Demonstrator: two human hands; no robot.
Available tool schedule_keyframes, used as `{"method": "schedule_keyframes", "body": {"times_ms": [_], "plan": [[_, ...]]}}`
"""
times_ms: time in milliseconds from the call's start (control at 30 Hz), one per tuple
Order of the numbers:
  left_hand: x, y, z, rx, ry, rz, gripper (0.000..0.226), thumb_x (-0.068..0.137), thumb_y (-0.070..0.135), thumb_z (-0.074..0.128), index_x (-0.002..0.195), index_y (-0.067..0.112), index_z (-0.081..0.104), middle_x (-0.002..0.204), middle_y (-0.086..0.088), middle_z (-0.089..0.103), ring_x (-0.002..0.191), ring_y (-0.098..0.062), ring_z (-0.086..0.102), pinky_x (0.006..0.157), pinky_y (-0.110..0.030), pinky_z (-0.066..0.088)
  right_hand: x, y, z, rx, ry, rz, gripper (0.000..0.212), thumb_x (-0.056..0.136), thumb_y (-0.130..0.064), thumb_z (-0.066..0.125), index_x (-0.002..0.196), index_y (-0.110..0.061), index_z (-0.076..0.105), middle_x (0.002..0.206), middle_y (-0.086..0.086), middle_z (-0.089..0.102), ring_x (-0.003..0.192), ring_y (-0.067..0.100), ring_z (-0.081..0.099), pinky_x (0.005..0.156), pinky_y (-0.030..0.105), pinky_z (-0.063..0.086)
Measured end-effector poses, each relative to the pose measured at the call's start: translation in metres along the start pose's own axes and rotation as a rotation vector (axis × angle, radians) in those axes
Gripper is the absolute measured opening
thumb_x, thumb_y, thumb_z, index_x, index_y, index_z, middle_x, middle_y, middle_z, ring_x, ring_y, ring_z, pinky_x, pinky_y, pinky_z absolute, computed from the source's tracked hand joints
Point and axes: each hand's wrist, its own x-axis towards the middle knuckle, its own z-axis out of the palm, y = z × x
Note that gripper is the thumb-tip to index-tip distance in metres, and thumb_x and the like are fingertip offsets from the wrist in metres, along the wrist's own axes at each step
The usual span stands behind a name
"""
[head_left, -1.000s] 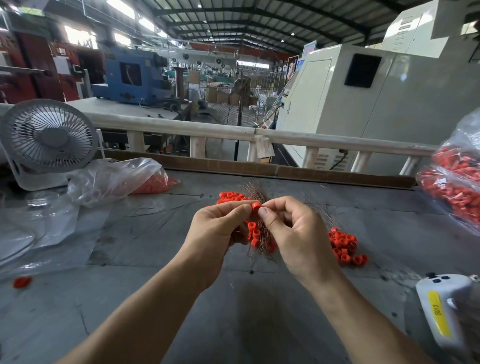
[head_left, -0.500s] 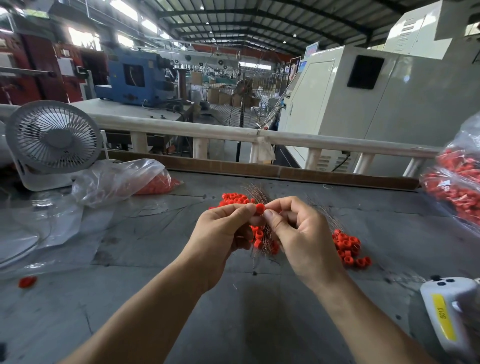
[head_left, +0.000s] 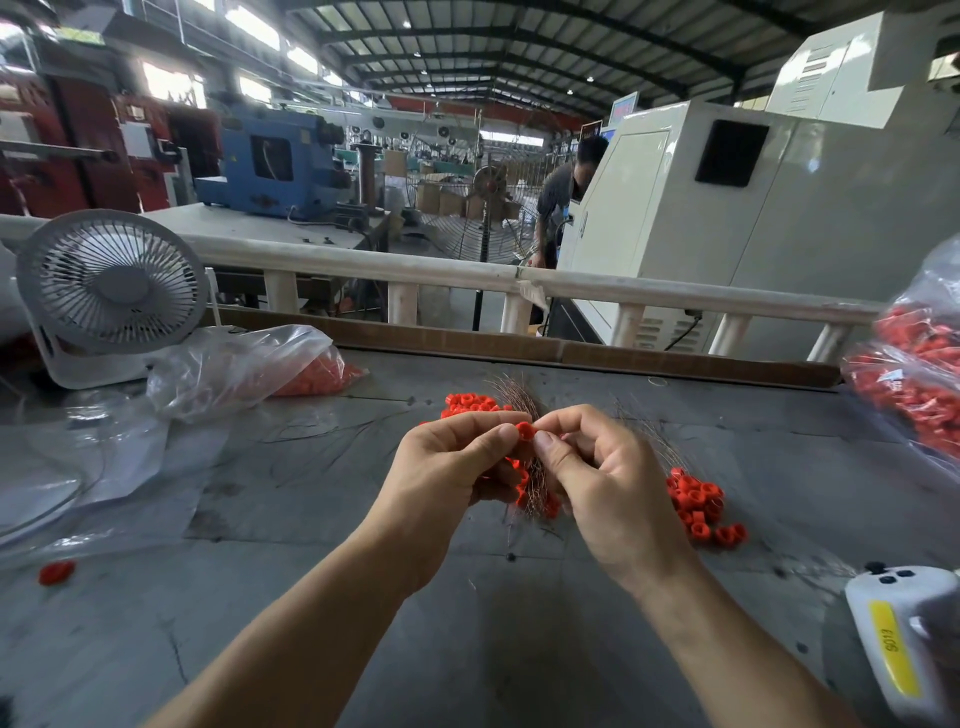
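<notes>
Both hands meet above the middle of the grey table (head_left: 311, 519). My left hand (head_left: 447, 467) pinches a small red plastic ring (head_left: 524, 430) between thumb and forefinger, and its lower fingers curl round a bundle of thin copper wires (head_left: 535, 483) strung with more red rings. My right hand (head_left: 608, 483) has its thumb and forefinger at the same ring from the right; whether it also pinches a wire is hidden. A pile of red rings (head_left: 470, 404) lies just behind the hands, another pile (head_left: 698, 506) to the right.
A white desk fan (head_left: 111, 291) stands at the back left beside a clear bag of red rings (head_left: 244, 364). A second bag of rings (head_left: 914, 364) hangs at the right edge. A white device with a yellow label (head_left: 904, 639) lies front right. A stray ring (head_left: 56, 571) lies front left.
The hands kept working the red ring at the bundle's top and shifted slightly. A person has come into view beyond the railing at the back.
</notes>
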Motion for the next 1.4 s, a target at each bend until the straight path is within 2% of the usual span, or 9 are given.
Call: {"method": "schedule_keyframes", "body": {"times_ms": [167, 333, 567, 700, 800, 900, 967, 1167, 1400], "plan": [[0.002, -0.002, -0.001, -0.013, 0.015, 0.022, 0.018, 0.095, 0.007, 0.065, 0.101, 0.01, 0.081, 0.097, -0.026, 0.074, 0.076, -0.024, 0.067, 0.076, -0.038, 0.062, 0.001, 0.004, 0.001, 0.023, -0.029, 0.047, 0.014, 0.103, -0.022, 0.057, 0.098, -0.03, 0.069, 0.066, -0.01, 0.063, 0.06, 0.006, 0.056, 0.058, 0.026, 0.046], [0.004, -0.005, -0.003, 0.007, 0.025, 0.062, 0.017, 0.093, 0.009, 0.066, 0.101, 0.011, 0.081, 0.093, -0.021, 0.076, 0.076, -0.024, 0.07, 0.077, -0.04, 0.062, 0.001, 0.002, 0.004, 0.084, -0.049, 0.089, 0.019, 0.104, -0.02, 0.055, 0.101, -0.034, 0.067, 0.087, -0.007, 0.075, 0.073, 0.003, 0.065, 0.067, 0.023, 0.049], [0.002, -0.003, 0.0, 0.111, 0.031, 0.072, 0.02, 0.099, 0.008, 0.063, 0.105, 0.016, 0.081, 0.094, -0.016, 0.078, 0.083, -0.027, 0.074, 0.082, -0.043, 0.063, 0.0, -0.002, 0.004, 0.084, 0.013, 0.107, 0.014, 0.103, -0.016, 0.059, 0.101, -0.026, 0.069, 0.092, 0.0, 0.079, 0.087, 0.021, 0.075, 0.081, 0.047, 0.062], [0.0, 0.001, -0.001, 0.116, 0.007, 0.057, 0.018, 0.096, 0.009, 0.067, 0.107, 0.015, 0.08, 0.094, -0.016, 0.078, 0.086, -0.029, 0.075, 0.084, -0.042, 0.063, 0.0, -0.003, 0.004, 0.078, 0.02, 0.115, 0.014, 0.103, -0.013, 0.06, 0.1, -0.022, 0.07, 0.09, 0.0, 0.079, 0.086, 0.025, 0.075, 0.082, 0.052, 0.062], [0.001, 0.001, -0.002, 0.119, 0.0, 0.055, 0.022, 0.097, 0.005, 0.064, 0.104, 0.017, 0.081, 0.095, -0.017, 0.078, 0.088, -0.03, 0.075, 0.083, -0.042, 0.063, 0.0, -0.002, 0.004, 0.089, 0.012, 0.109, 0.015, 0.103, -0.011, 0.06, 0.099, -0.021, 0.07, 0.086, -0.001, 0.078, 0.08, 0.018, 0.074, 0.074, 0.041, 0.062], [0.002, 0.002, -0.004, 0.104, -0.019, 0.043, 0.023, 0.095, 0.003, 0.064, 0.101, 0.016, 0.082, 0.095, -0.019, 0.077, 0.087, -0.03, 0.075, 0.081, -0.04, 0.063, 0.001, -0.001, 0.003, 0.077, -0.008, 0.086, 0.015, 0.102, -0.011, 0.061, 0.096, -0.022, 0.07, 0.076, -0.009, 0.074, 0.067, 0.002, 0.065, 0.062, 0.021, 0.051], [0.003, 0.003, -0.007, 0.093, -0.044, 0.028, 0.02, 0.09, 0.007, 0.067, 0.101, 0.015, 0.082, 0.097, -0.019, 0.077, 0.088, -0.029, 0.075, 0.08, -0.037, 0.063, 0.001, 0.001, 0.001, 0.062, -0.033, 0.073, 0.016, 0.103, -0.014, 0.061, 0.095, -0.024, 0.07, 0.074, -0.011, 0.072, 0.064, -0.001, 0.062, 0.059, 0.015, 0.047], [0.005, 0.004, -0.013, 0.057, -0.082, -0.021, 0.031, 0.08, 0.013, 0.069, 0.109, 0.007, 0.078, 0.099, -0.023, 0.076, 0.092, -0.032, 0.076, 0.077, -0.034, 0.062, 0.001, 0.002, 0.0, 0.054, -0.077, 0.065, 0.018, 0.103, -0.014, 0.06, 0.093, -0.024, 0.071, 0.07, -0.012, 0.069, 0.058, -0.002, 0.058, 0.052, 0.01, 0.042], [0.004, 0.006, -0.011, 0.079, -0.075, -0.006, 0.024, 0.095, -0.003, 0.06, 0.104, 0.007, 0.08, 0.094, -0.023, 0.076, 0.084, -0.028, 0.075, 0.074, -0.031, 0.062, 0.002, 0.002, -0.001, 0.044, -0.106, 0.077, 0.017, 0.103, -0.018, 0.06, 0.093, -0.025, 0.072, 0.065, -0.013, 0.065, 0.057, 0.0, 0.052, 0.051, 0.014, 0.04]]}}
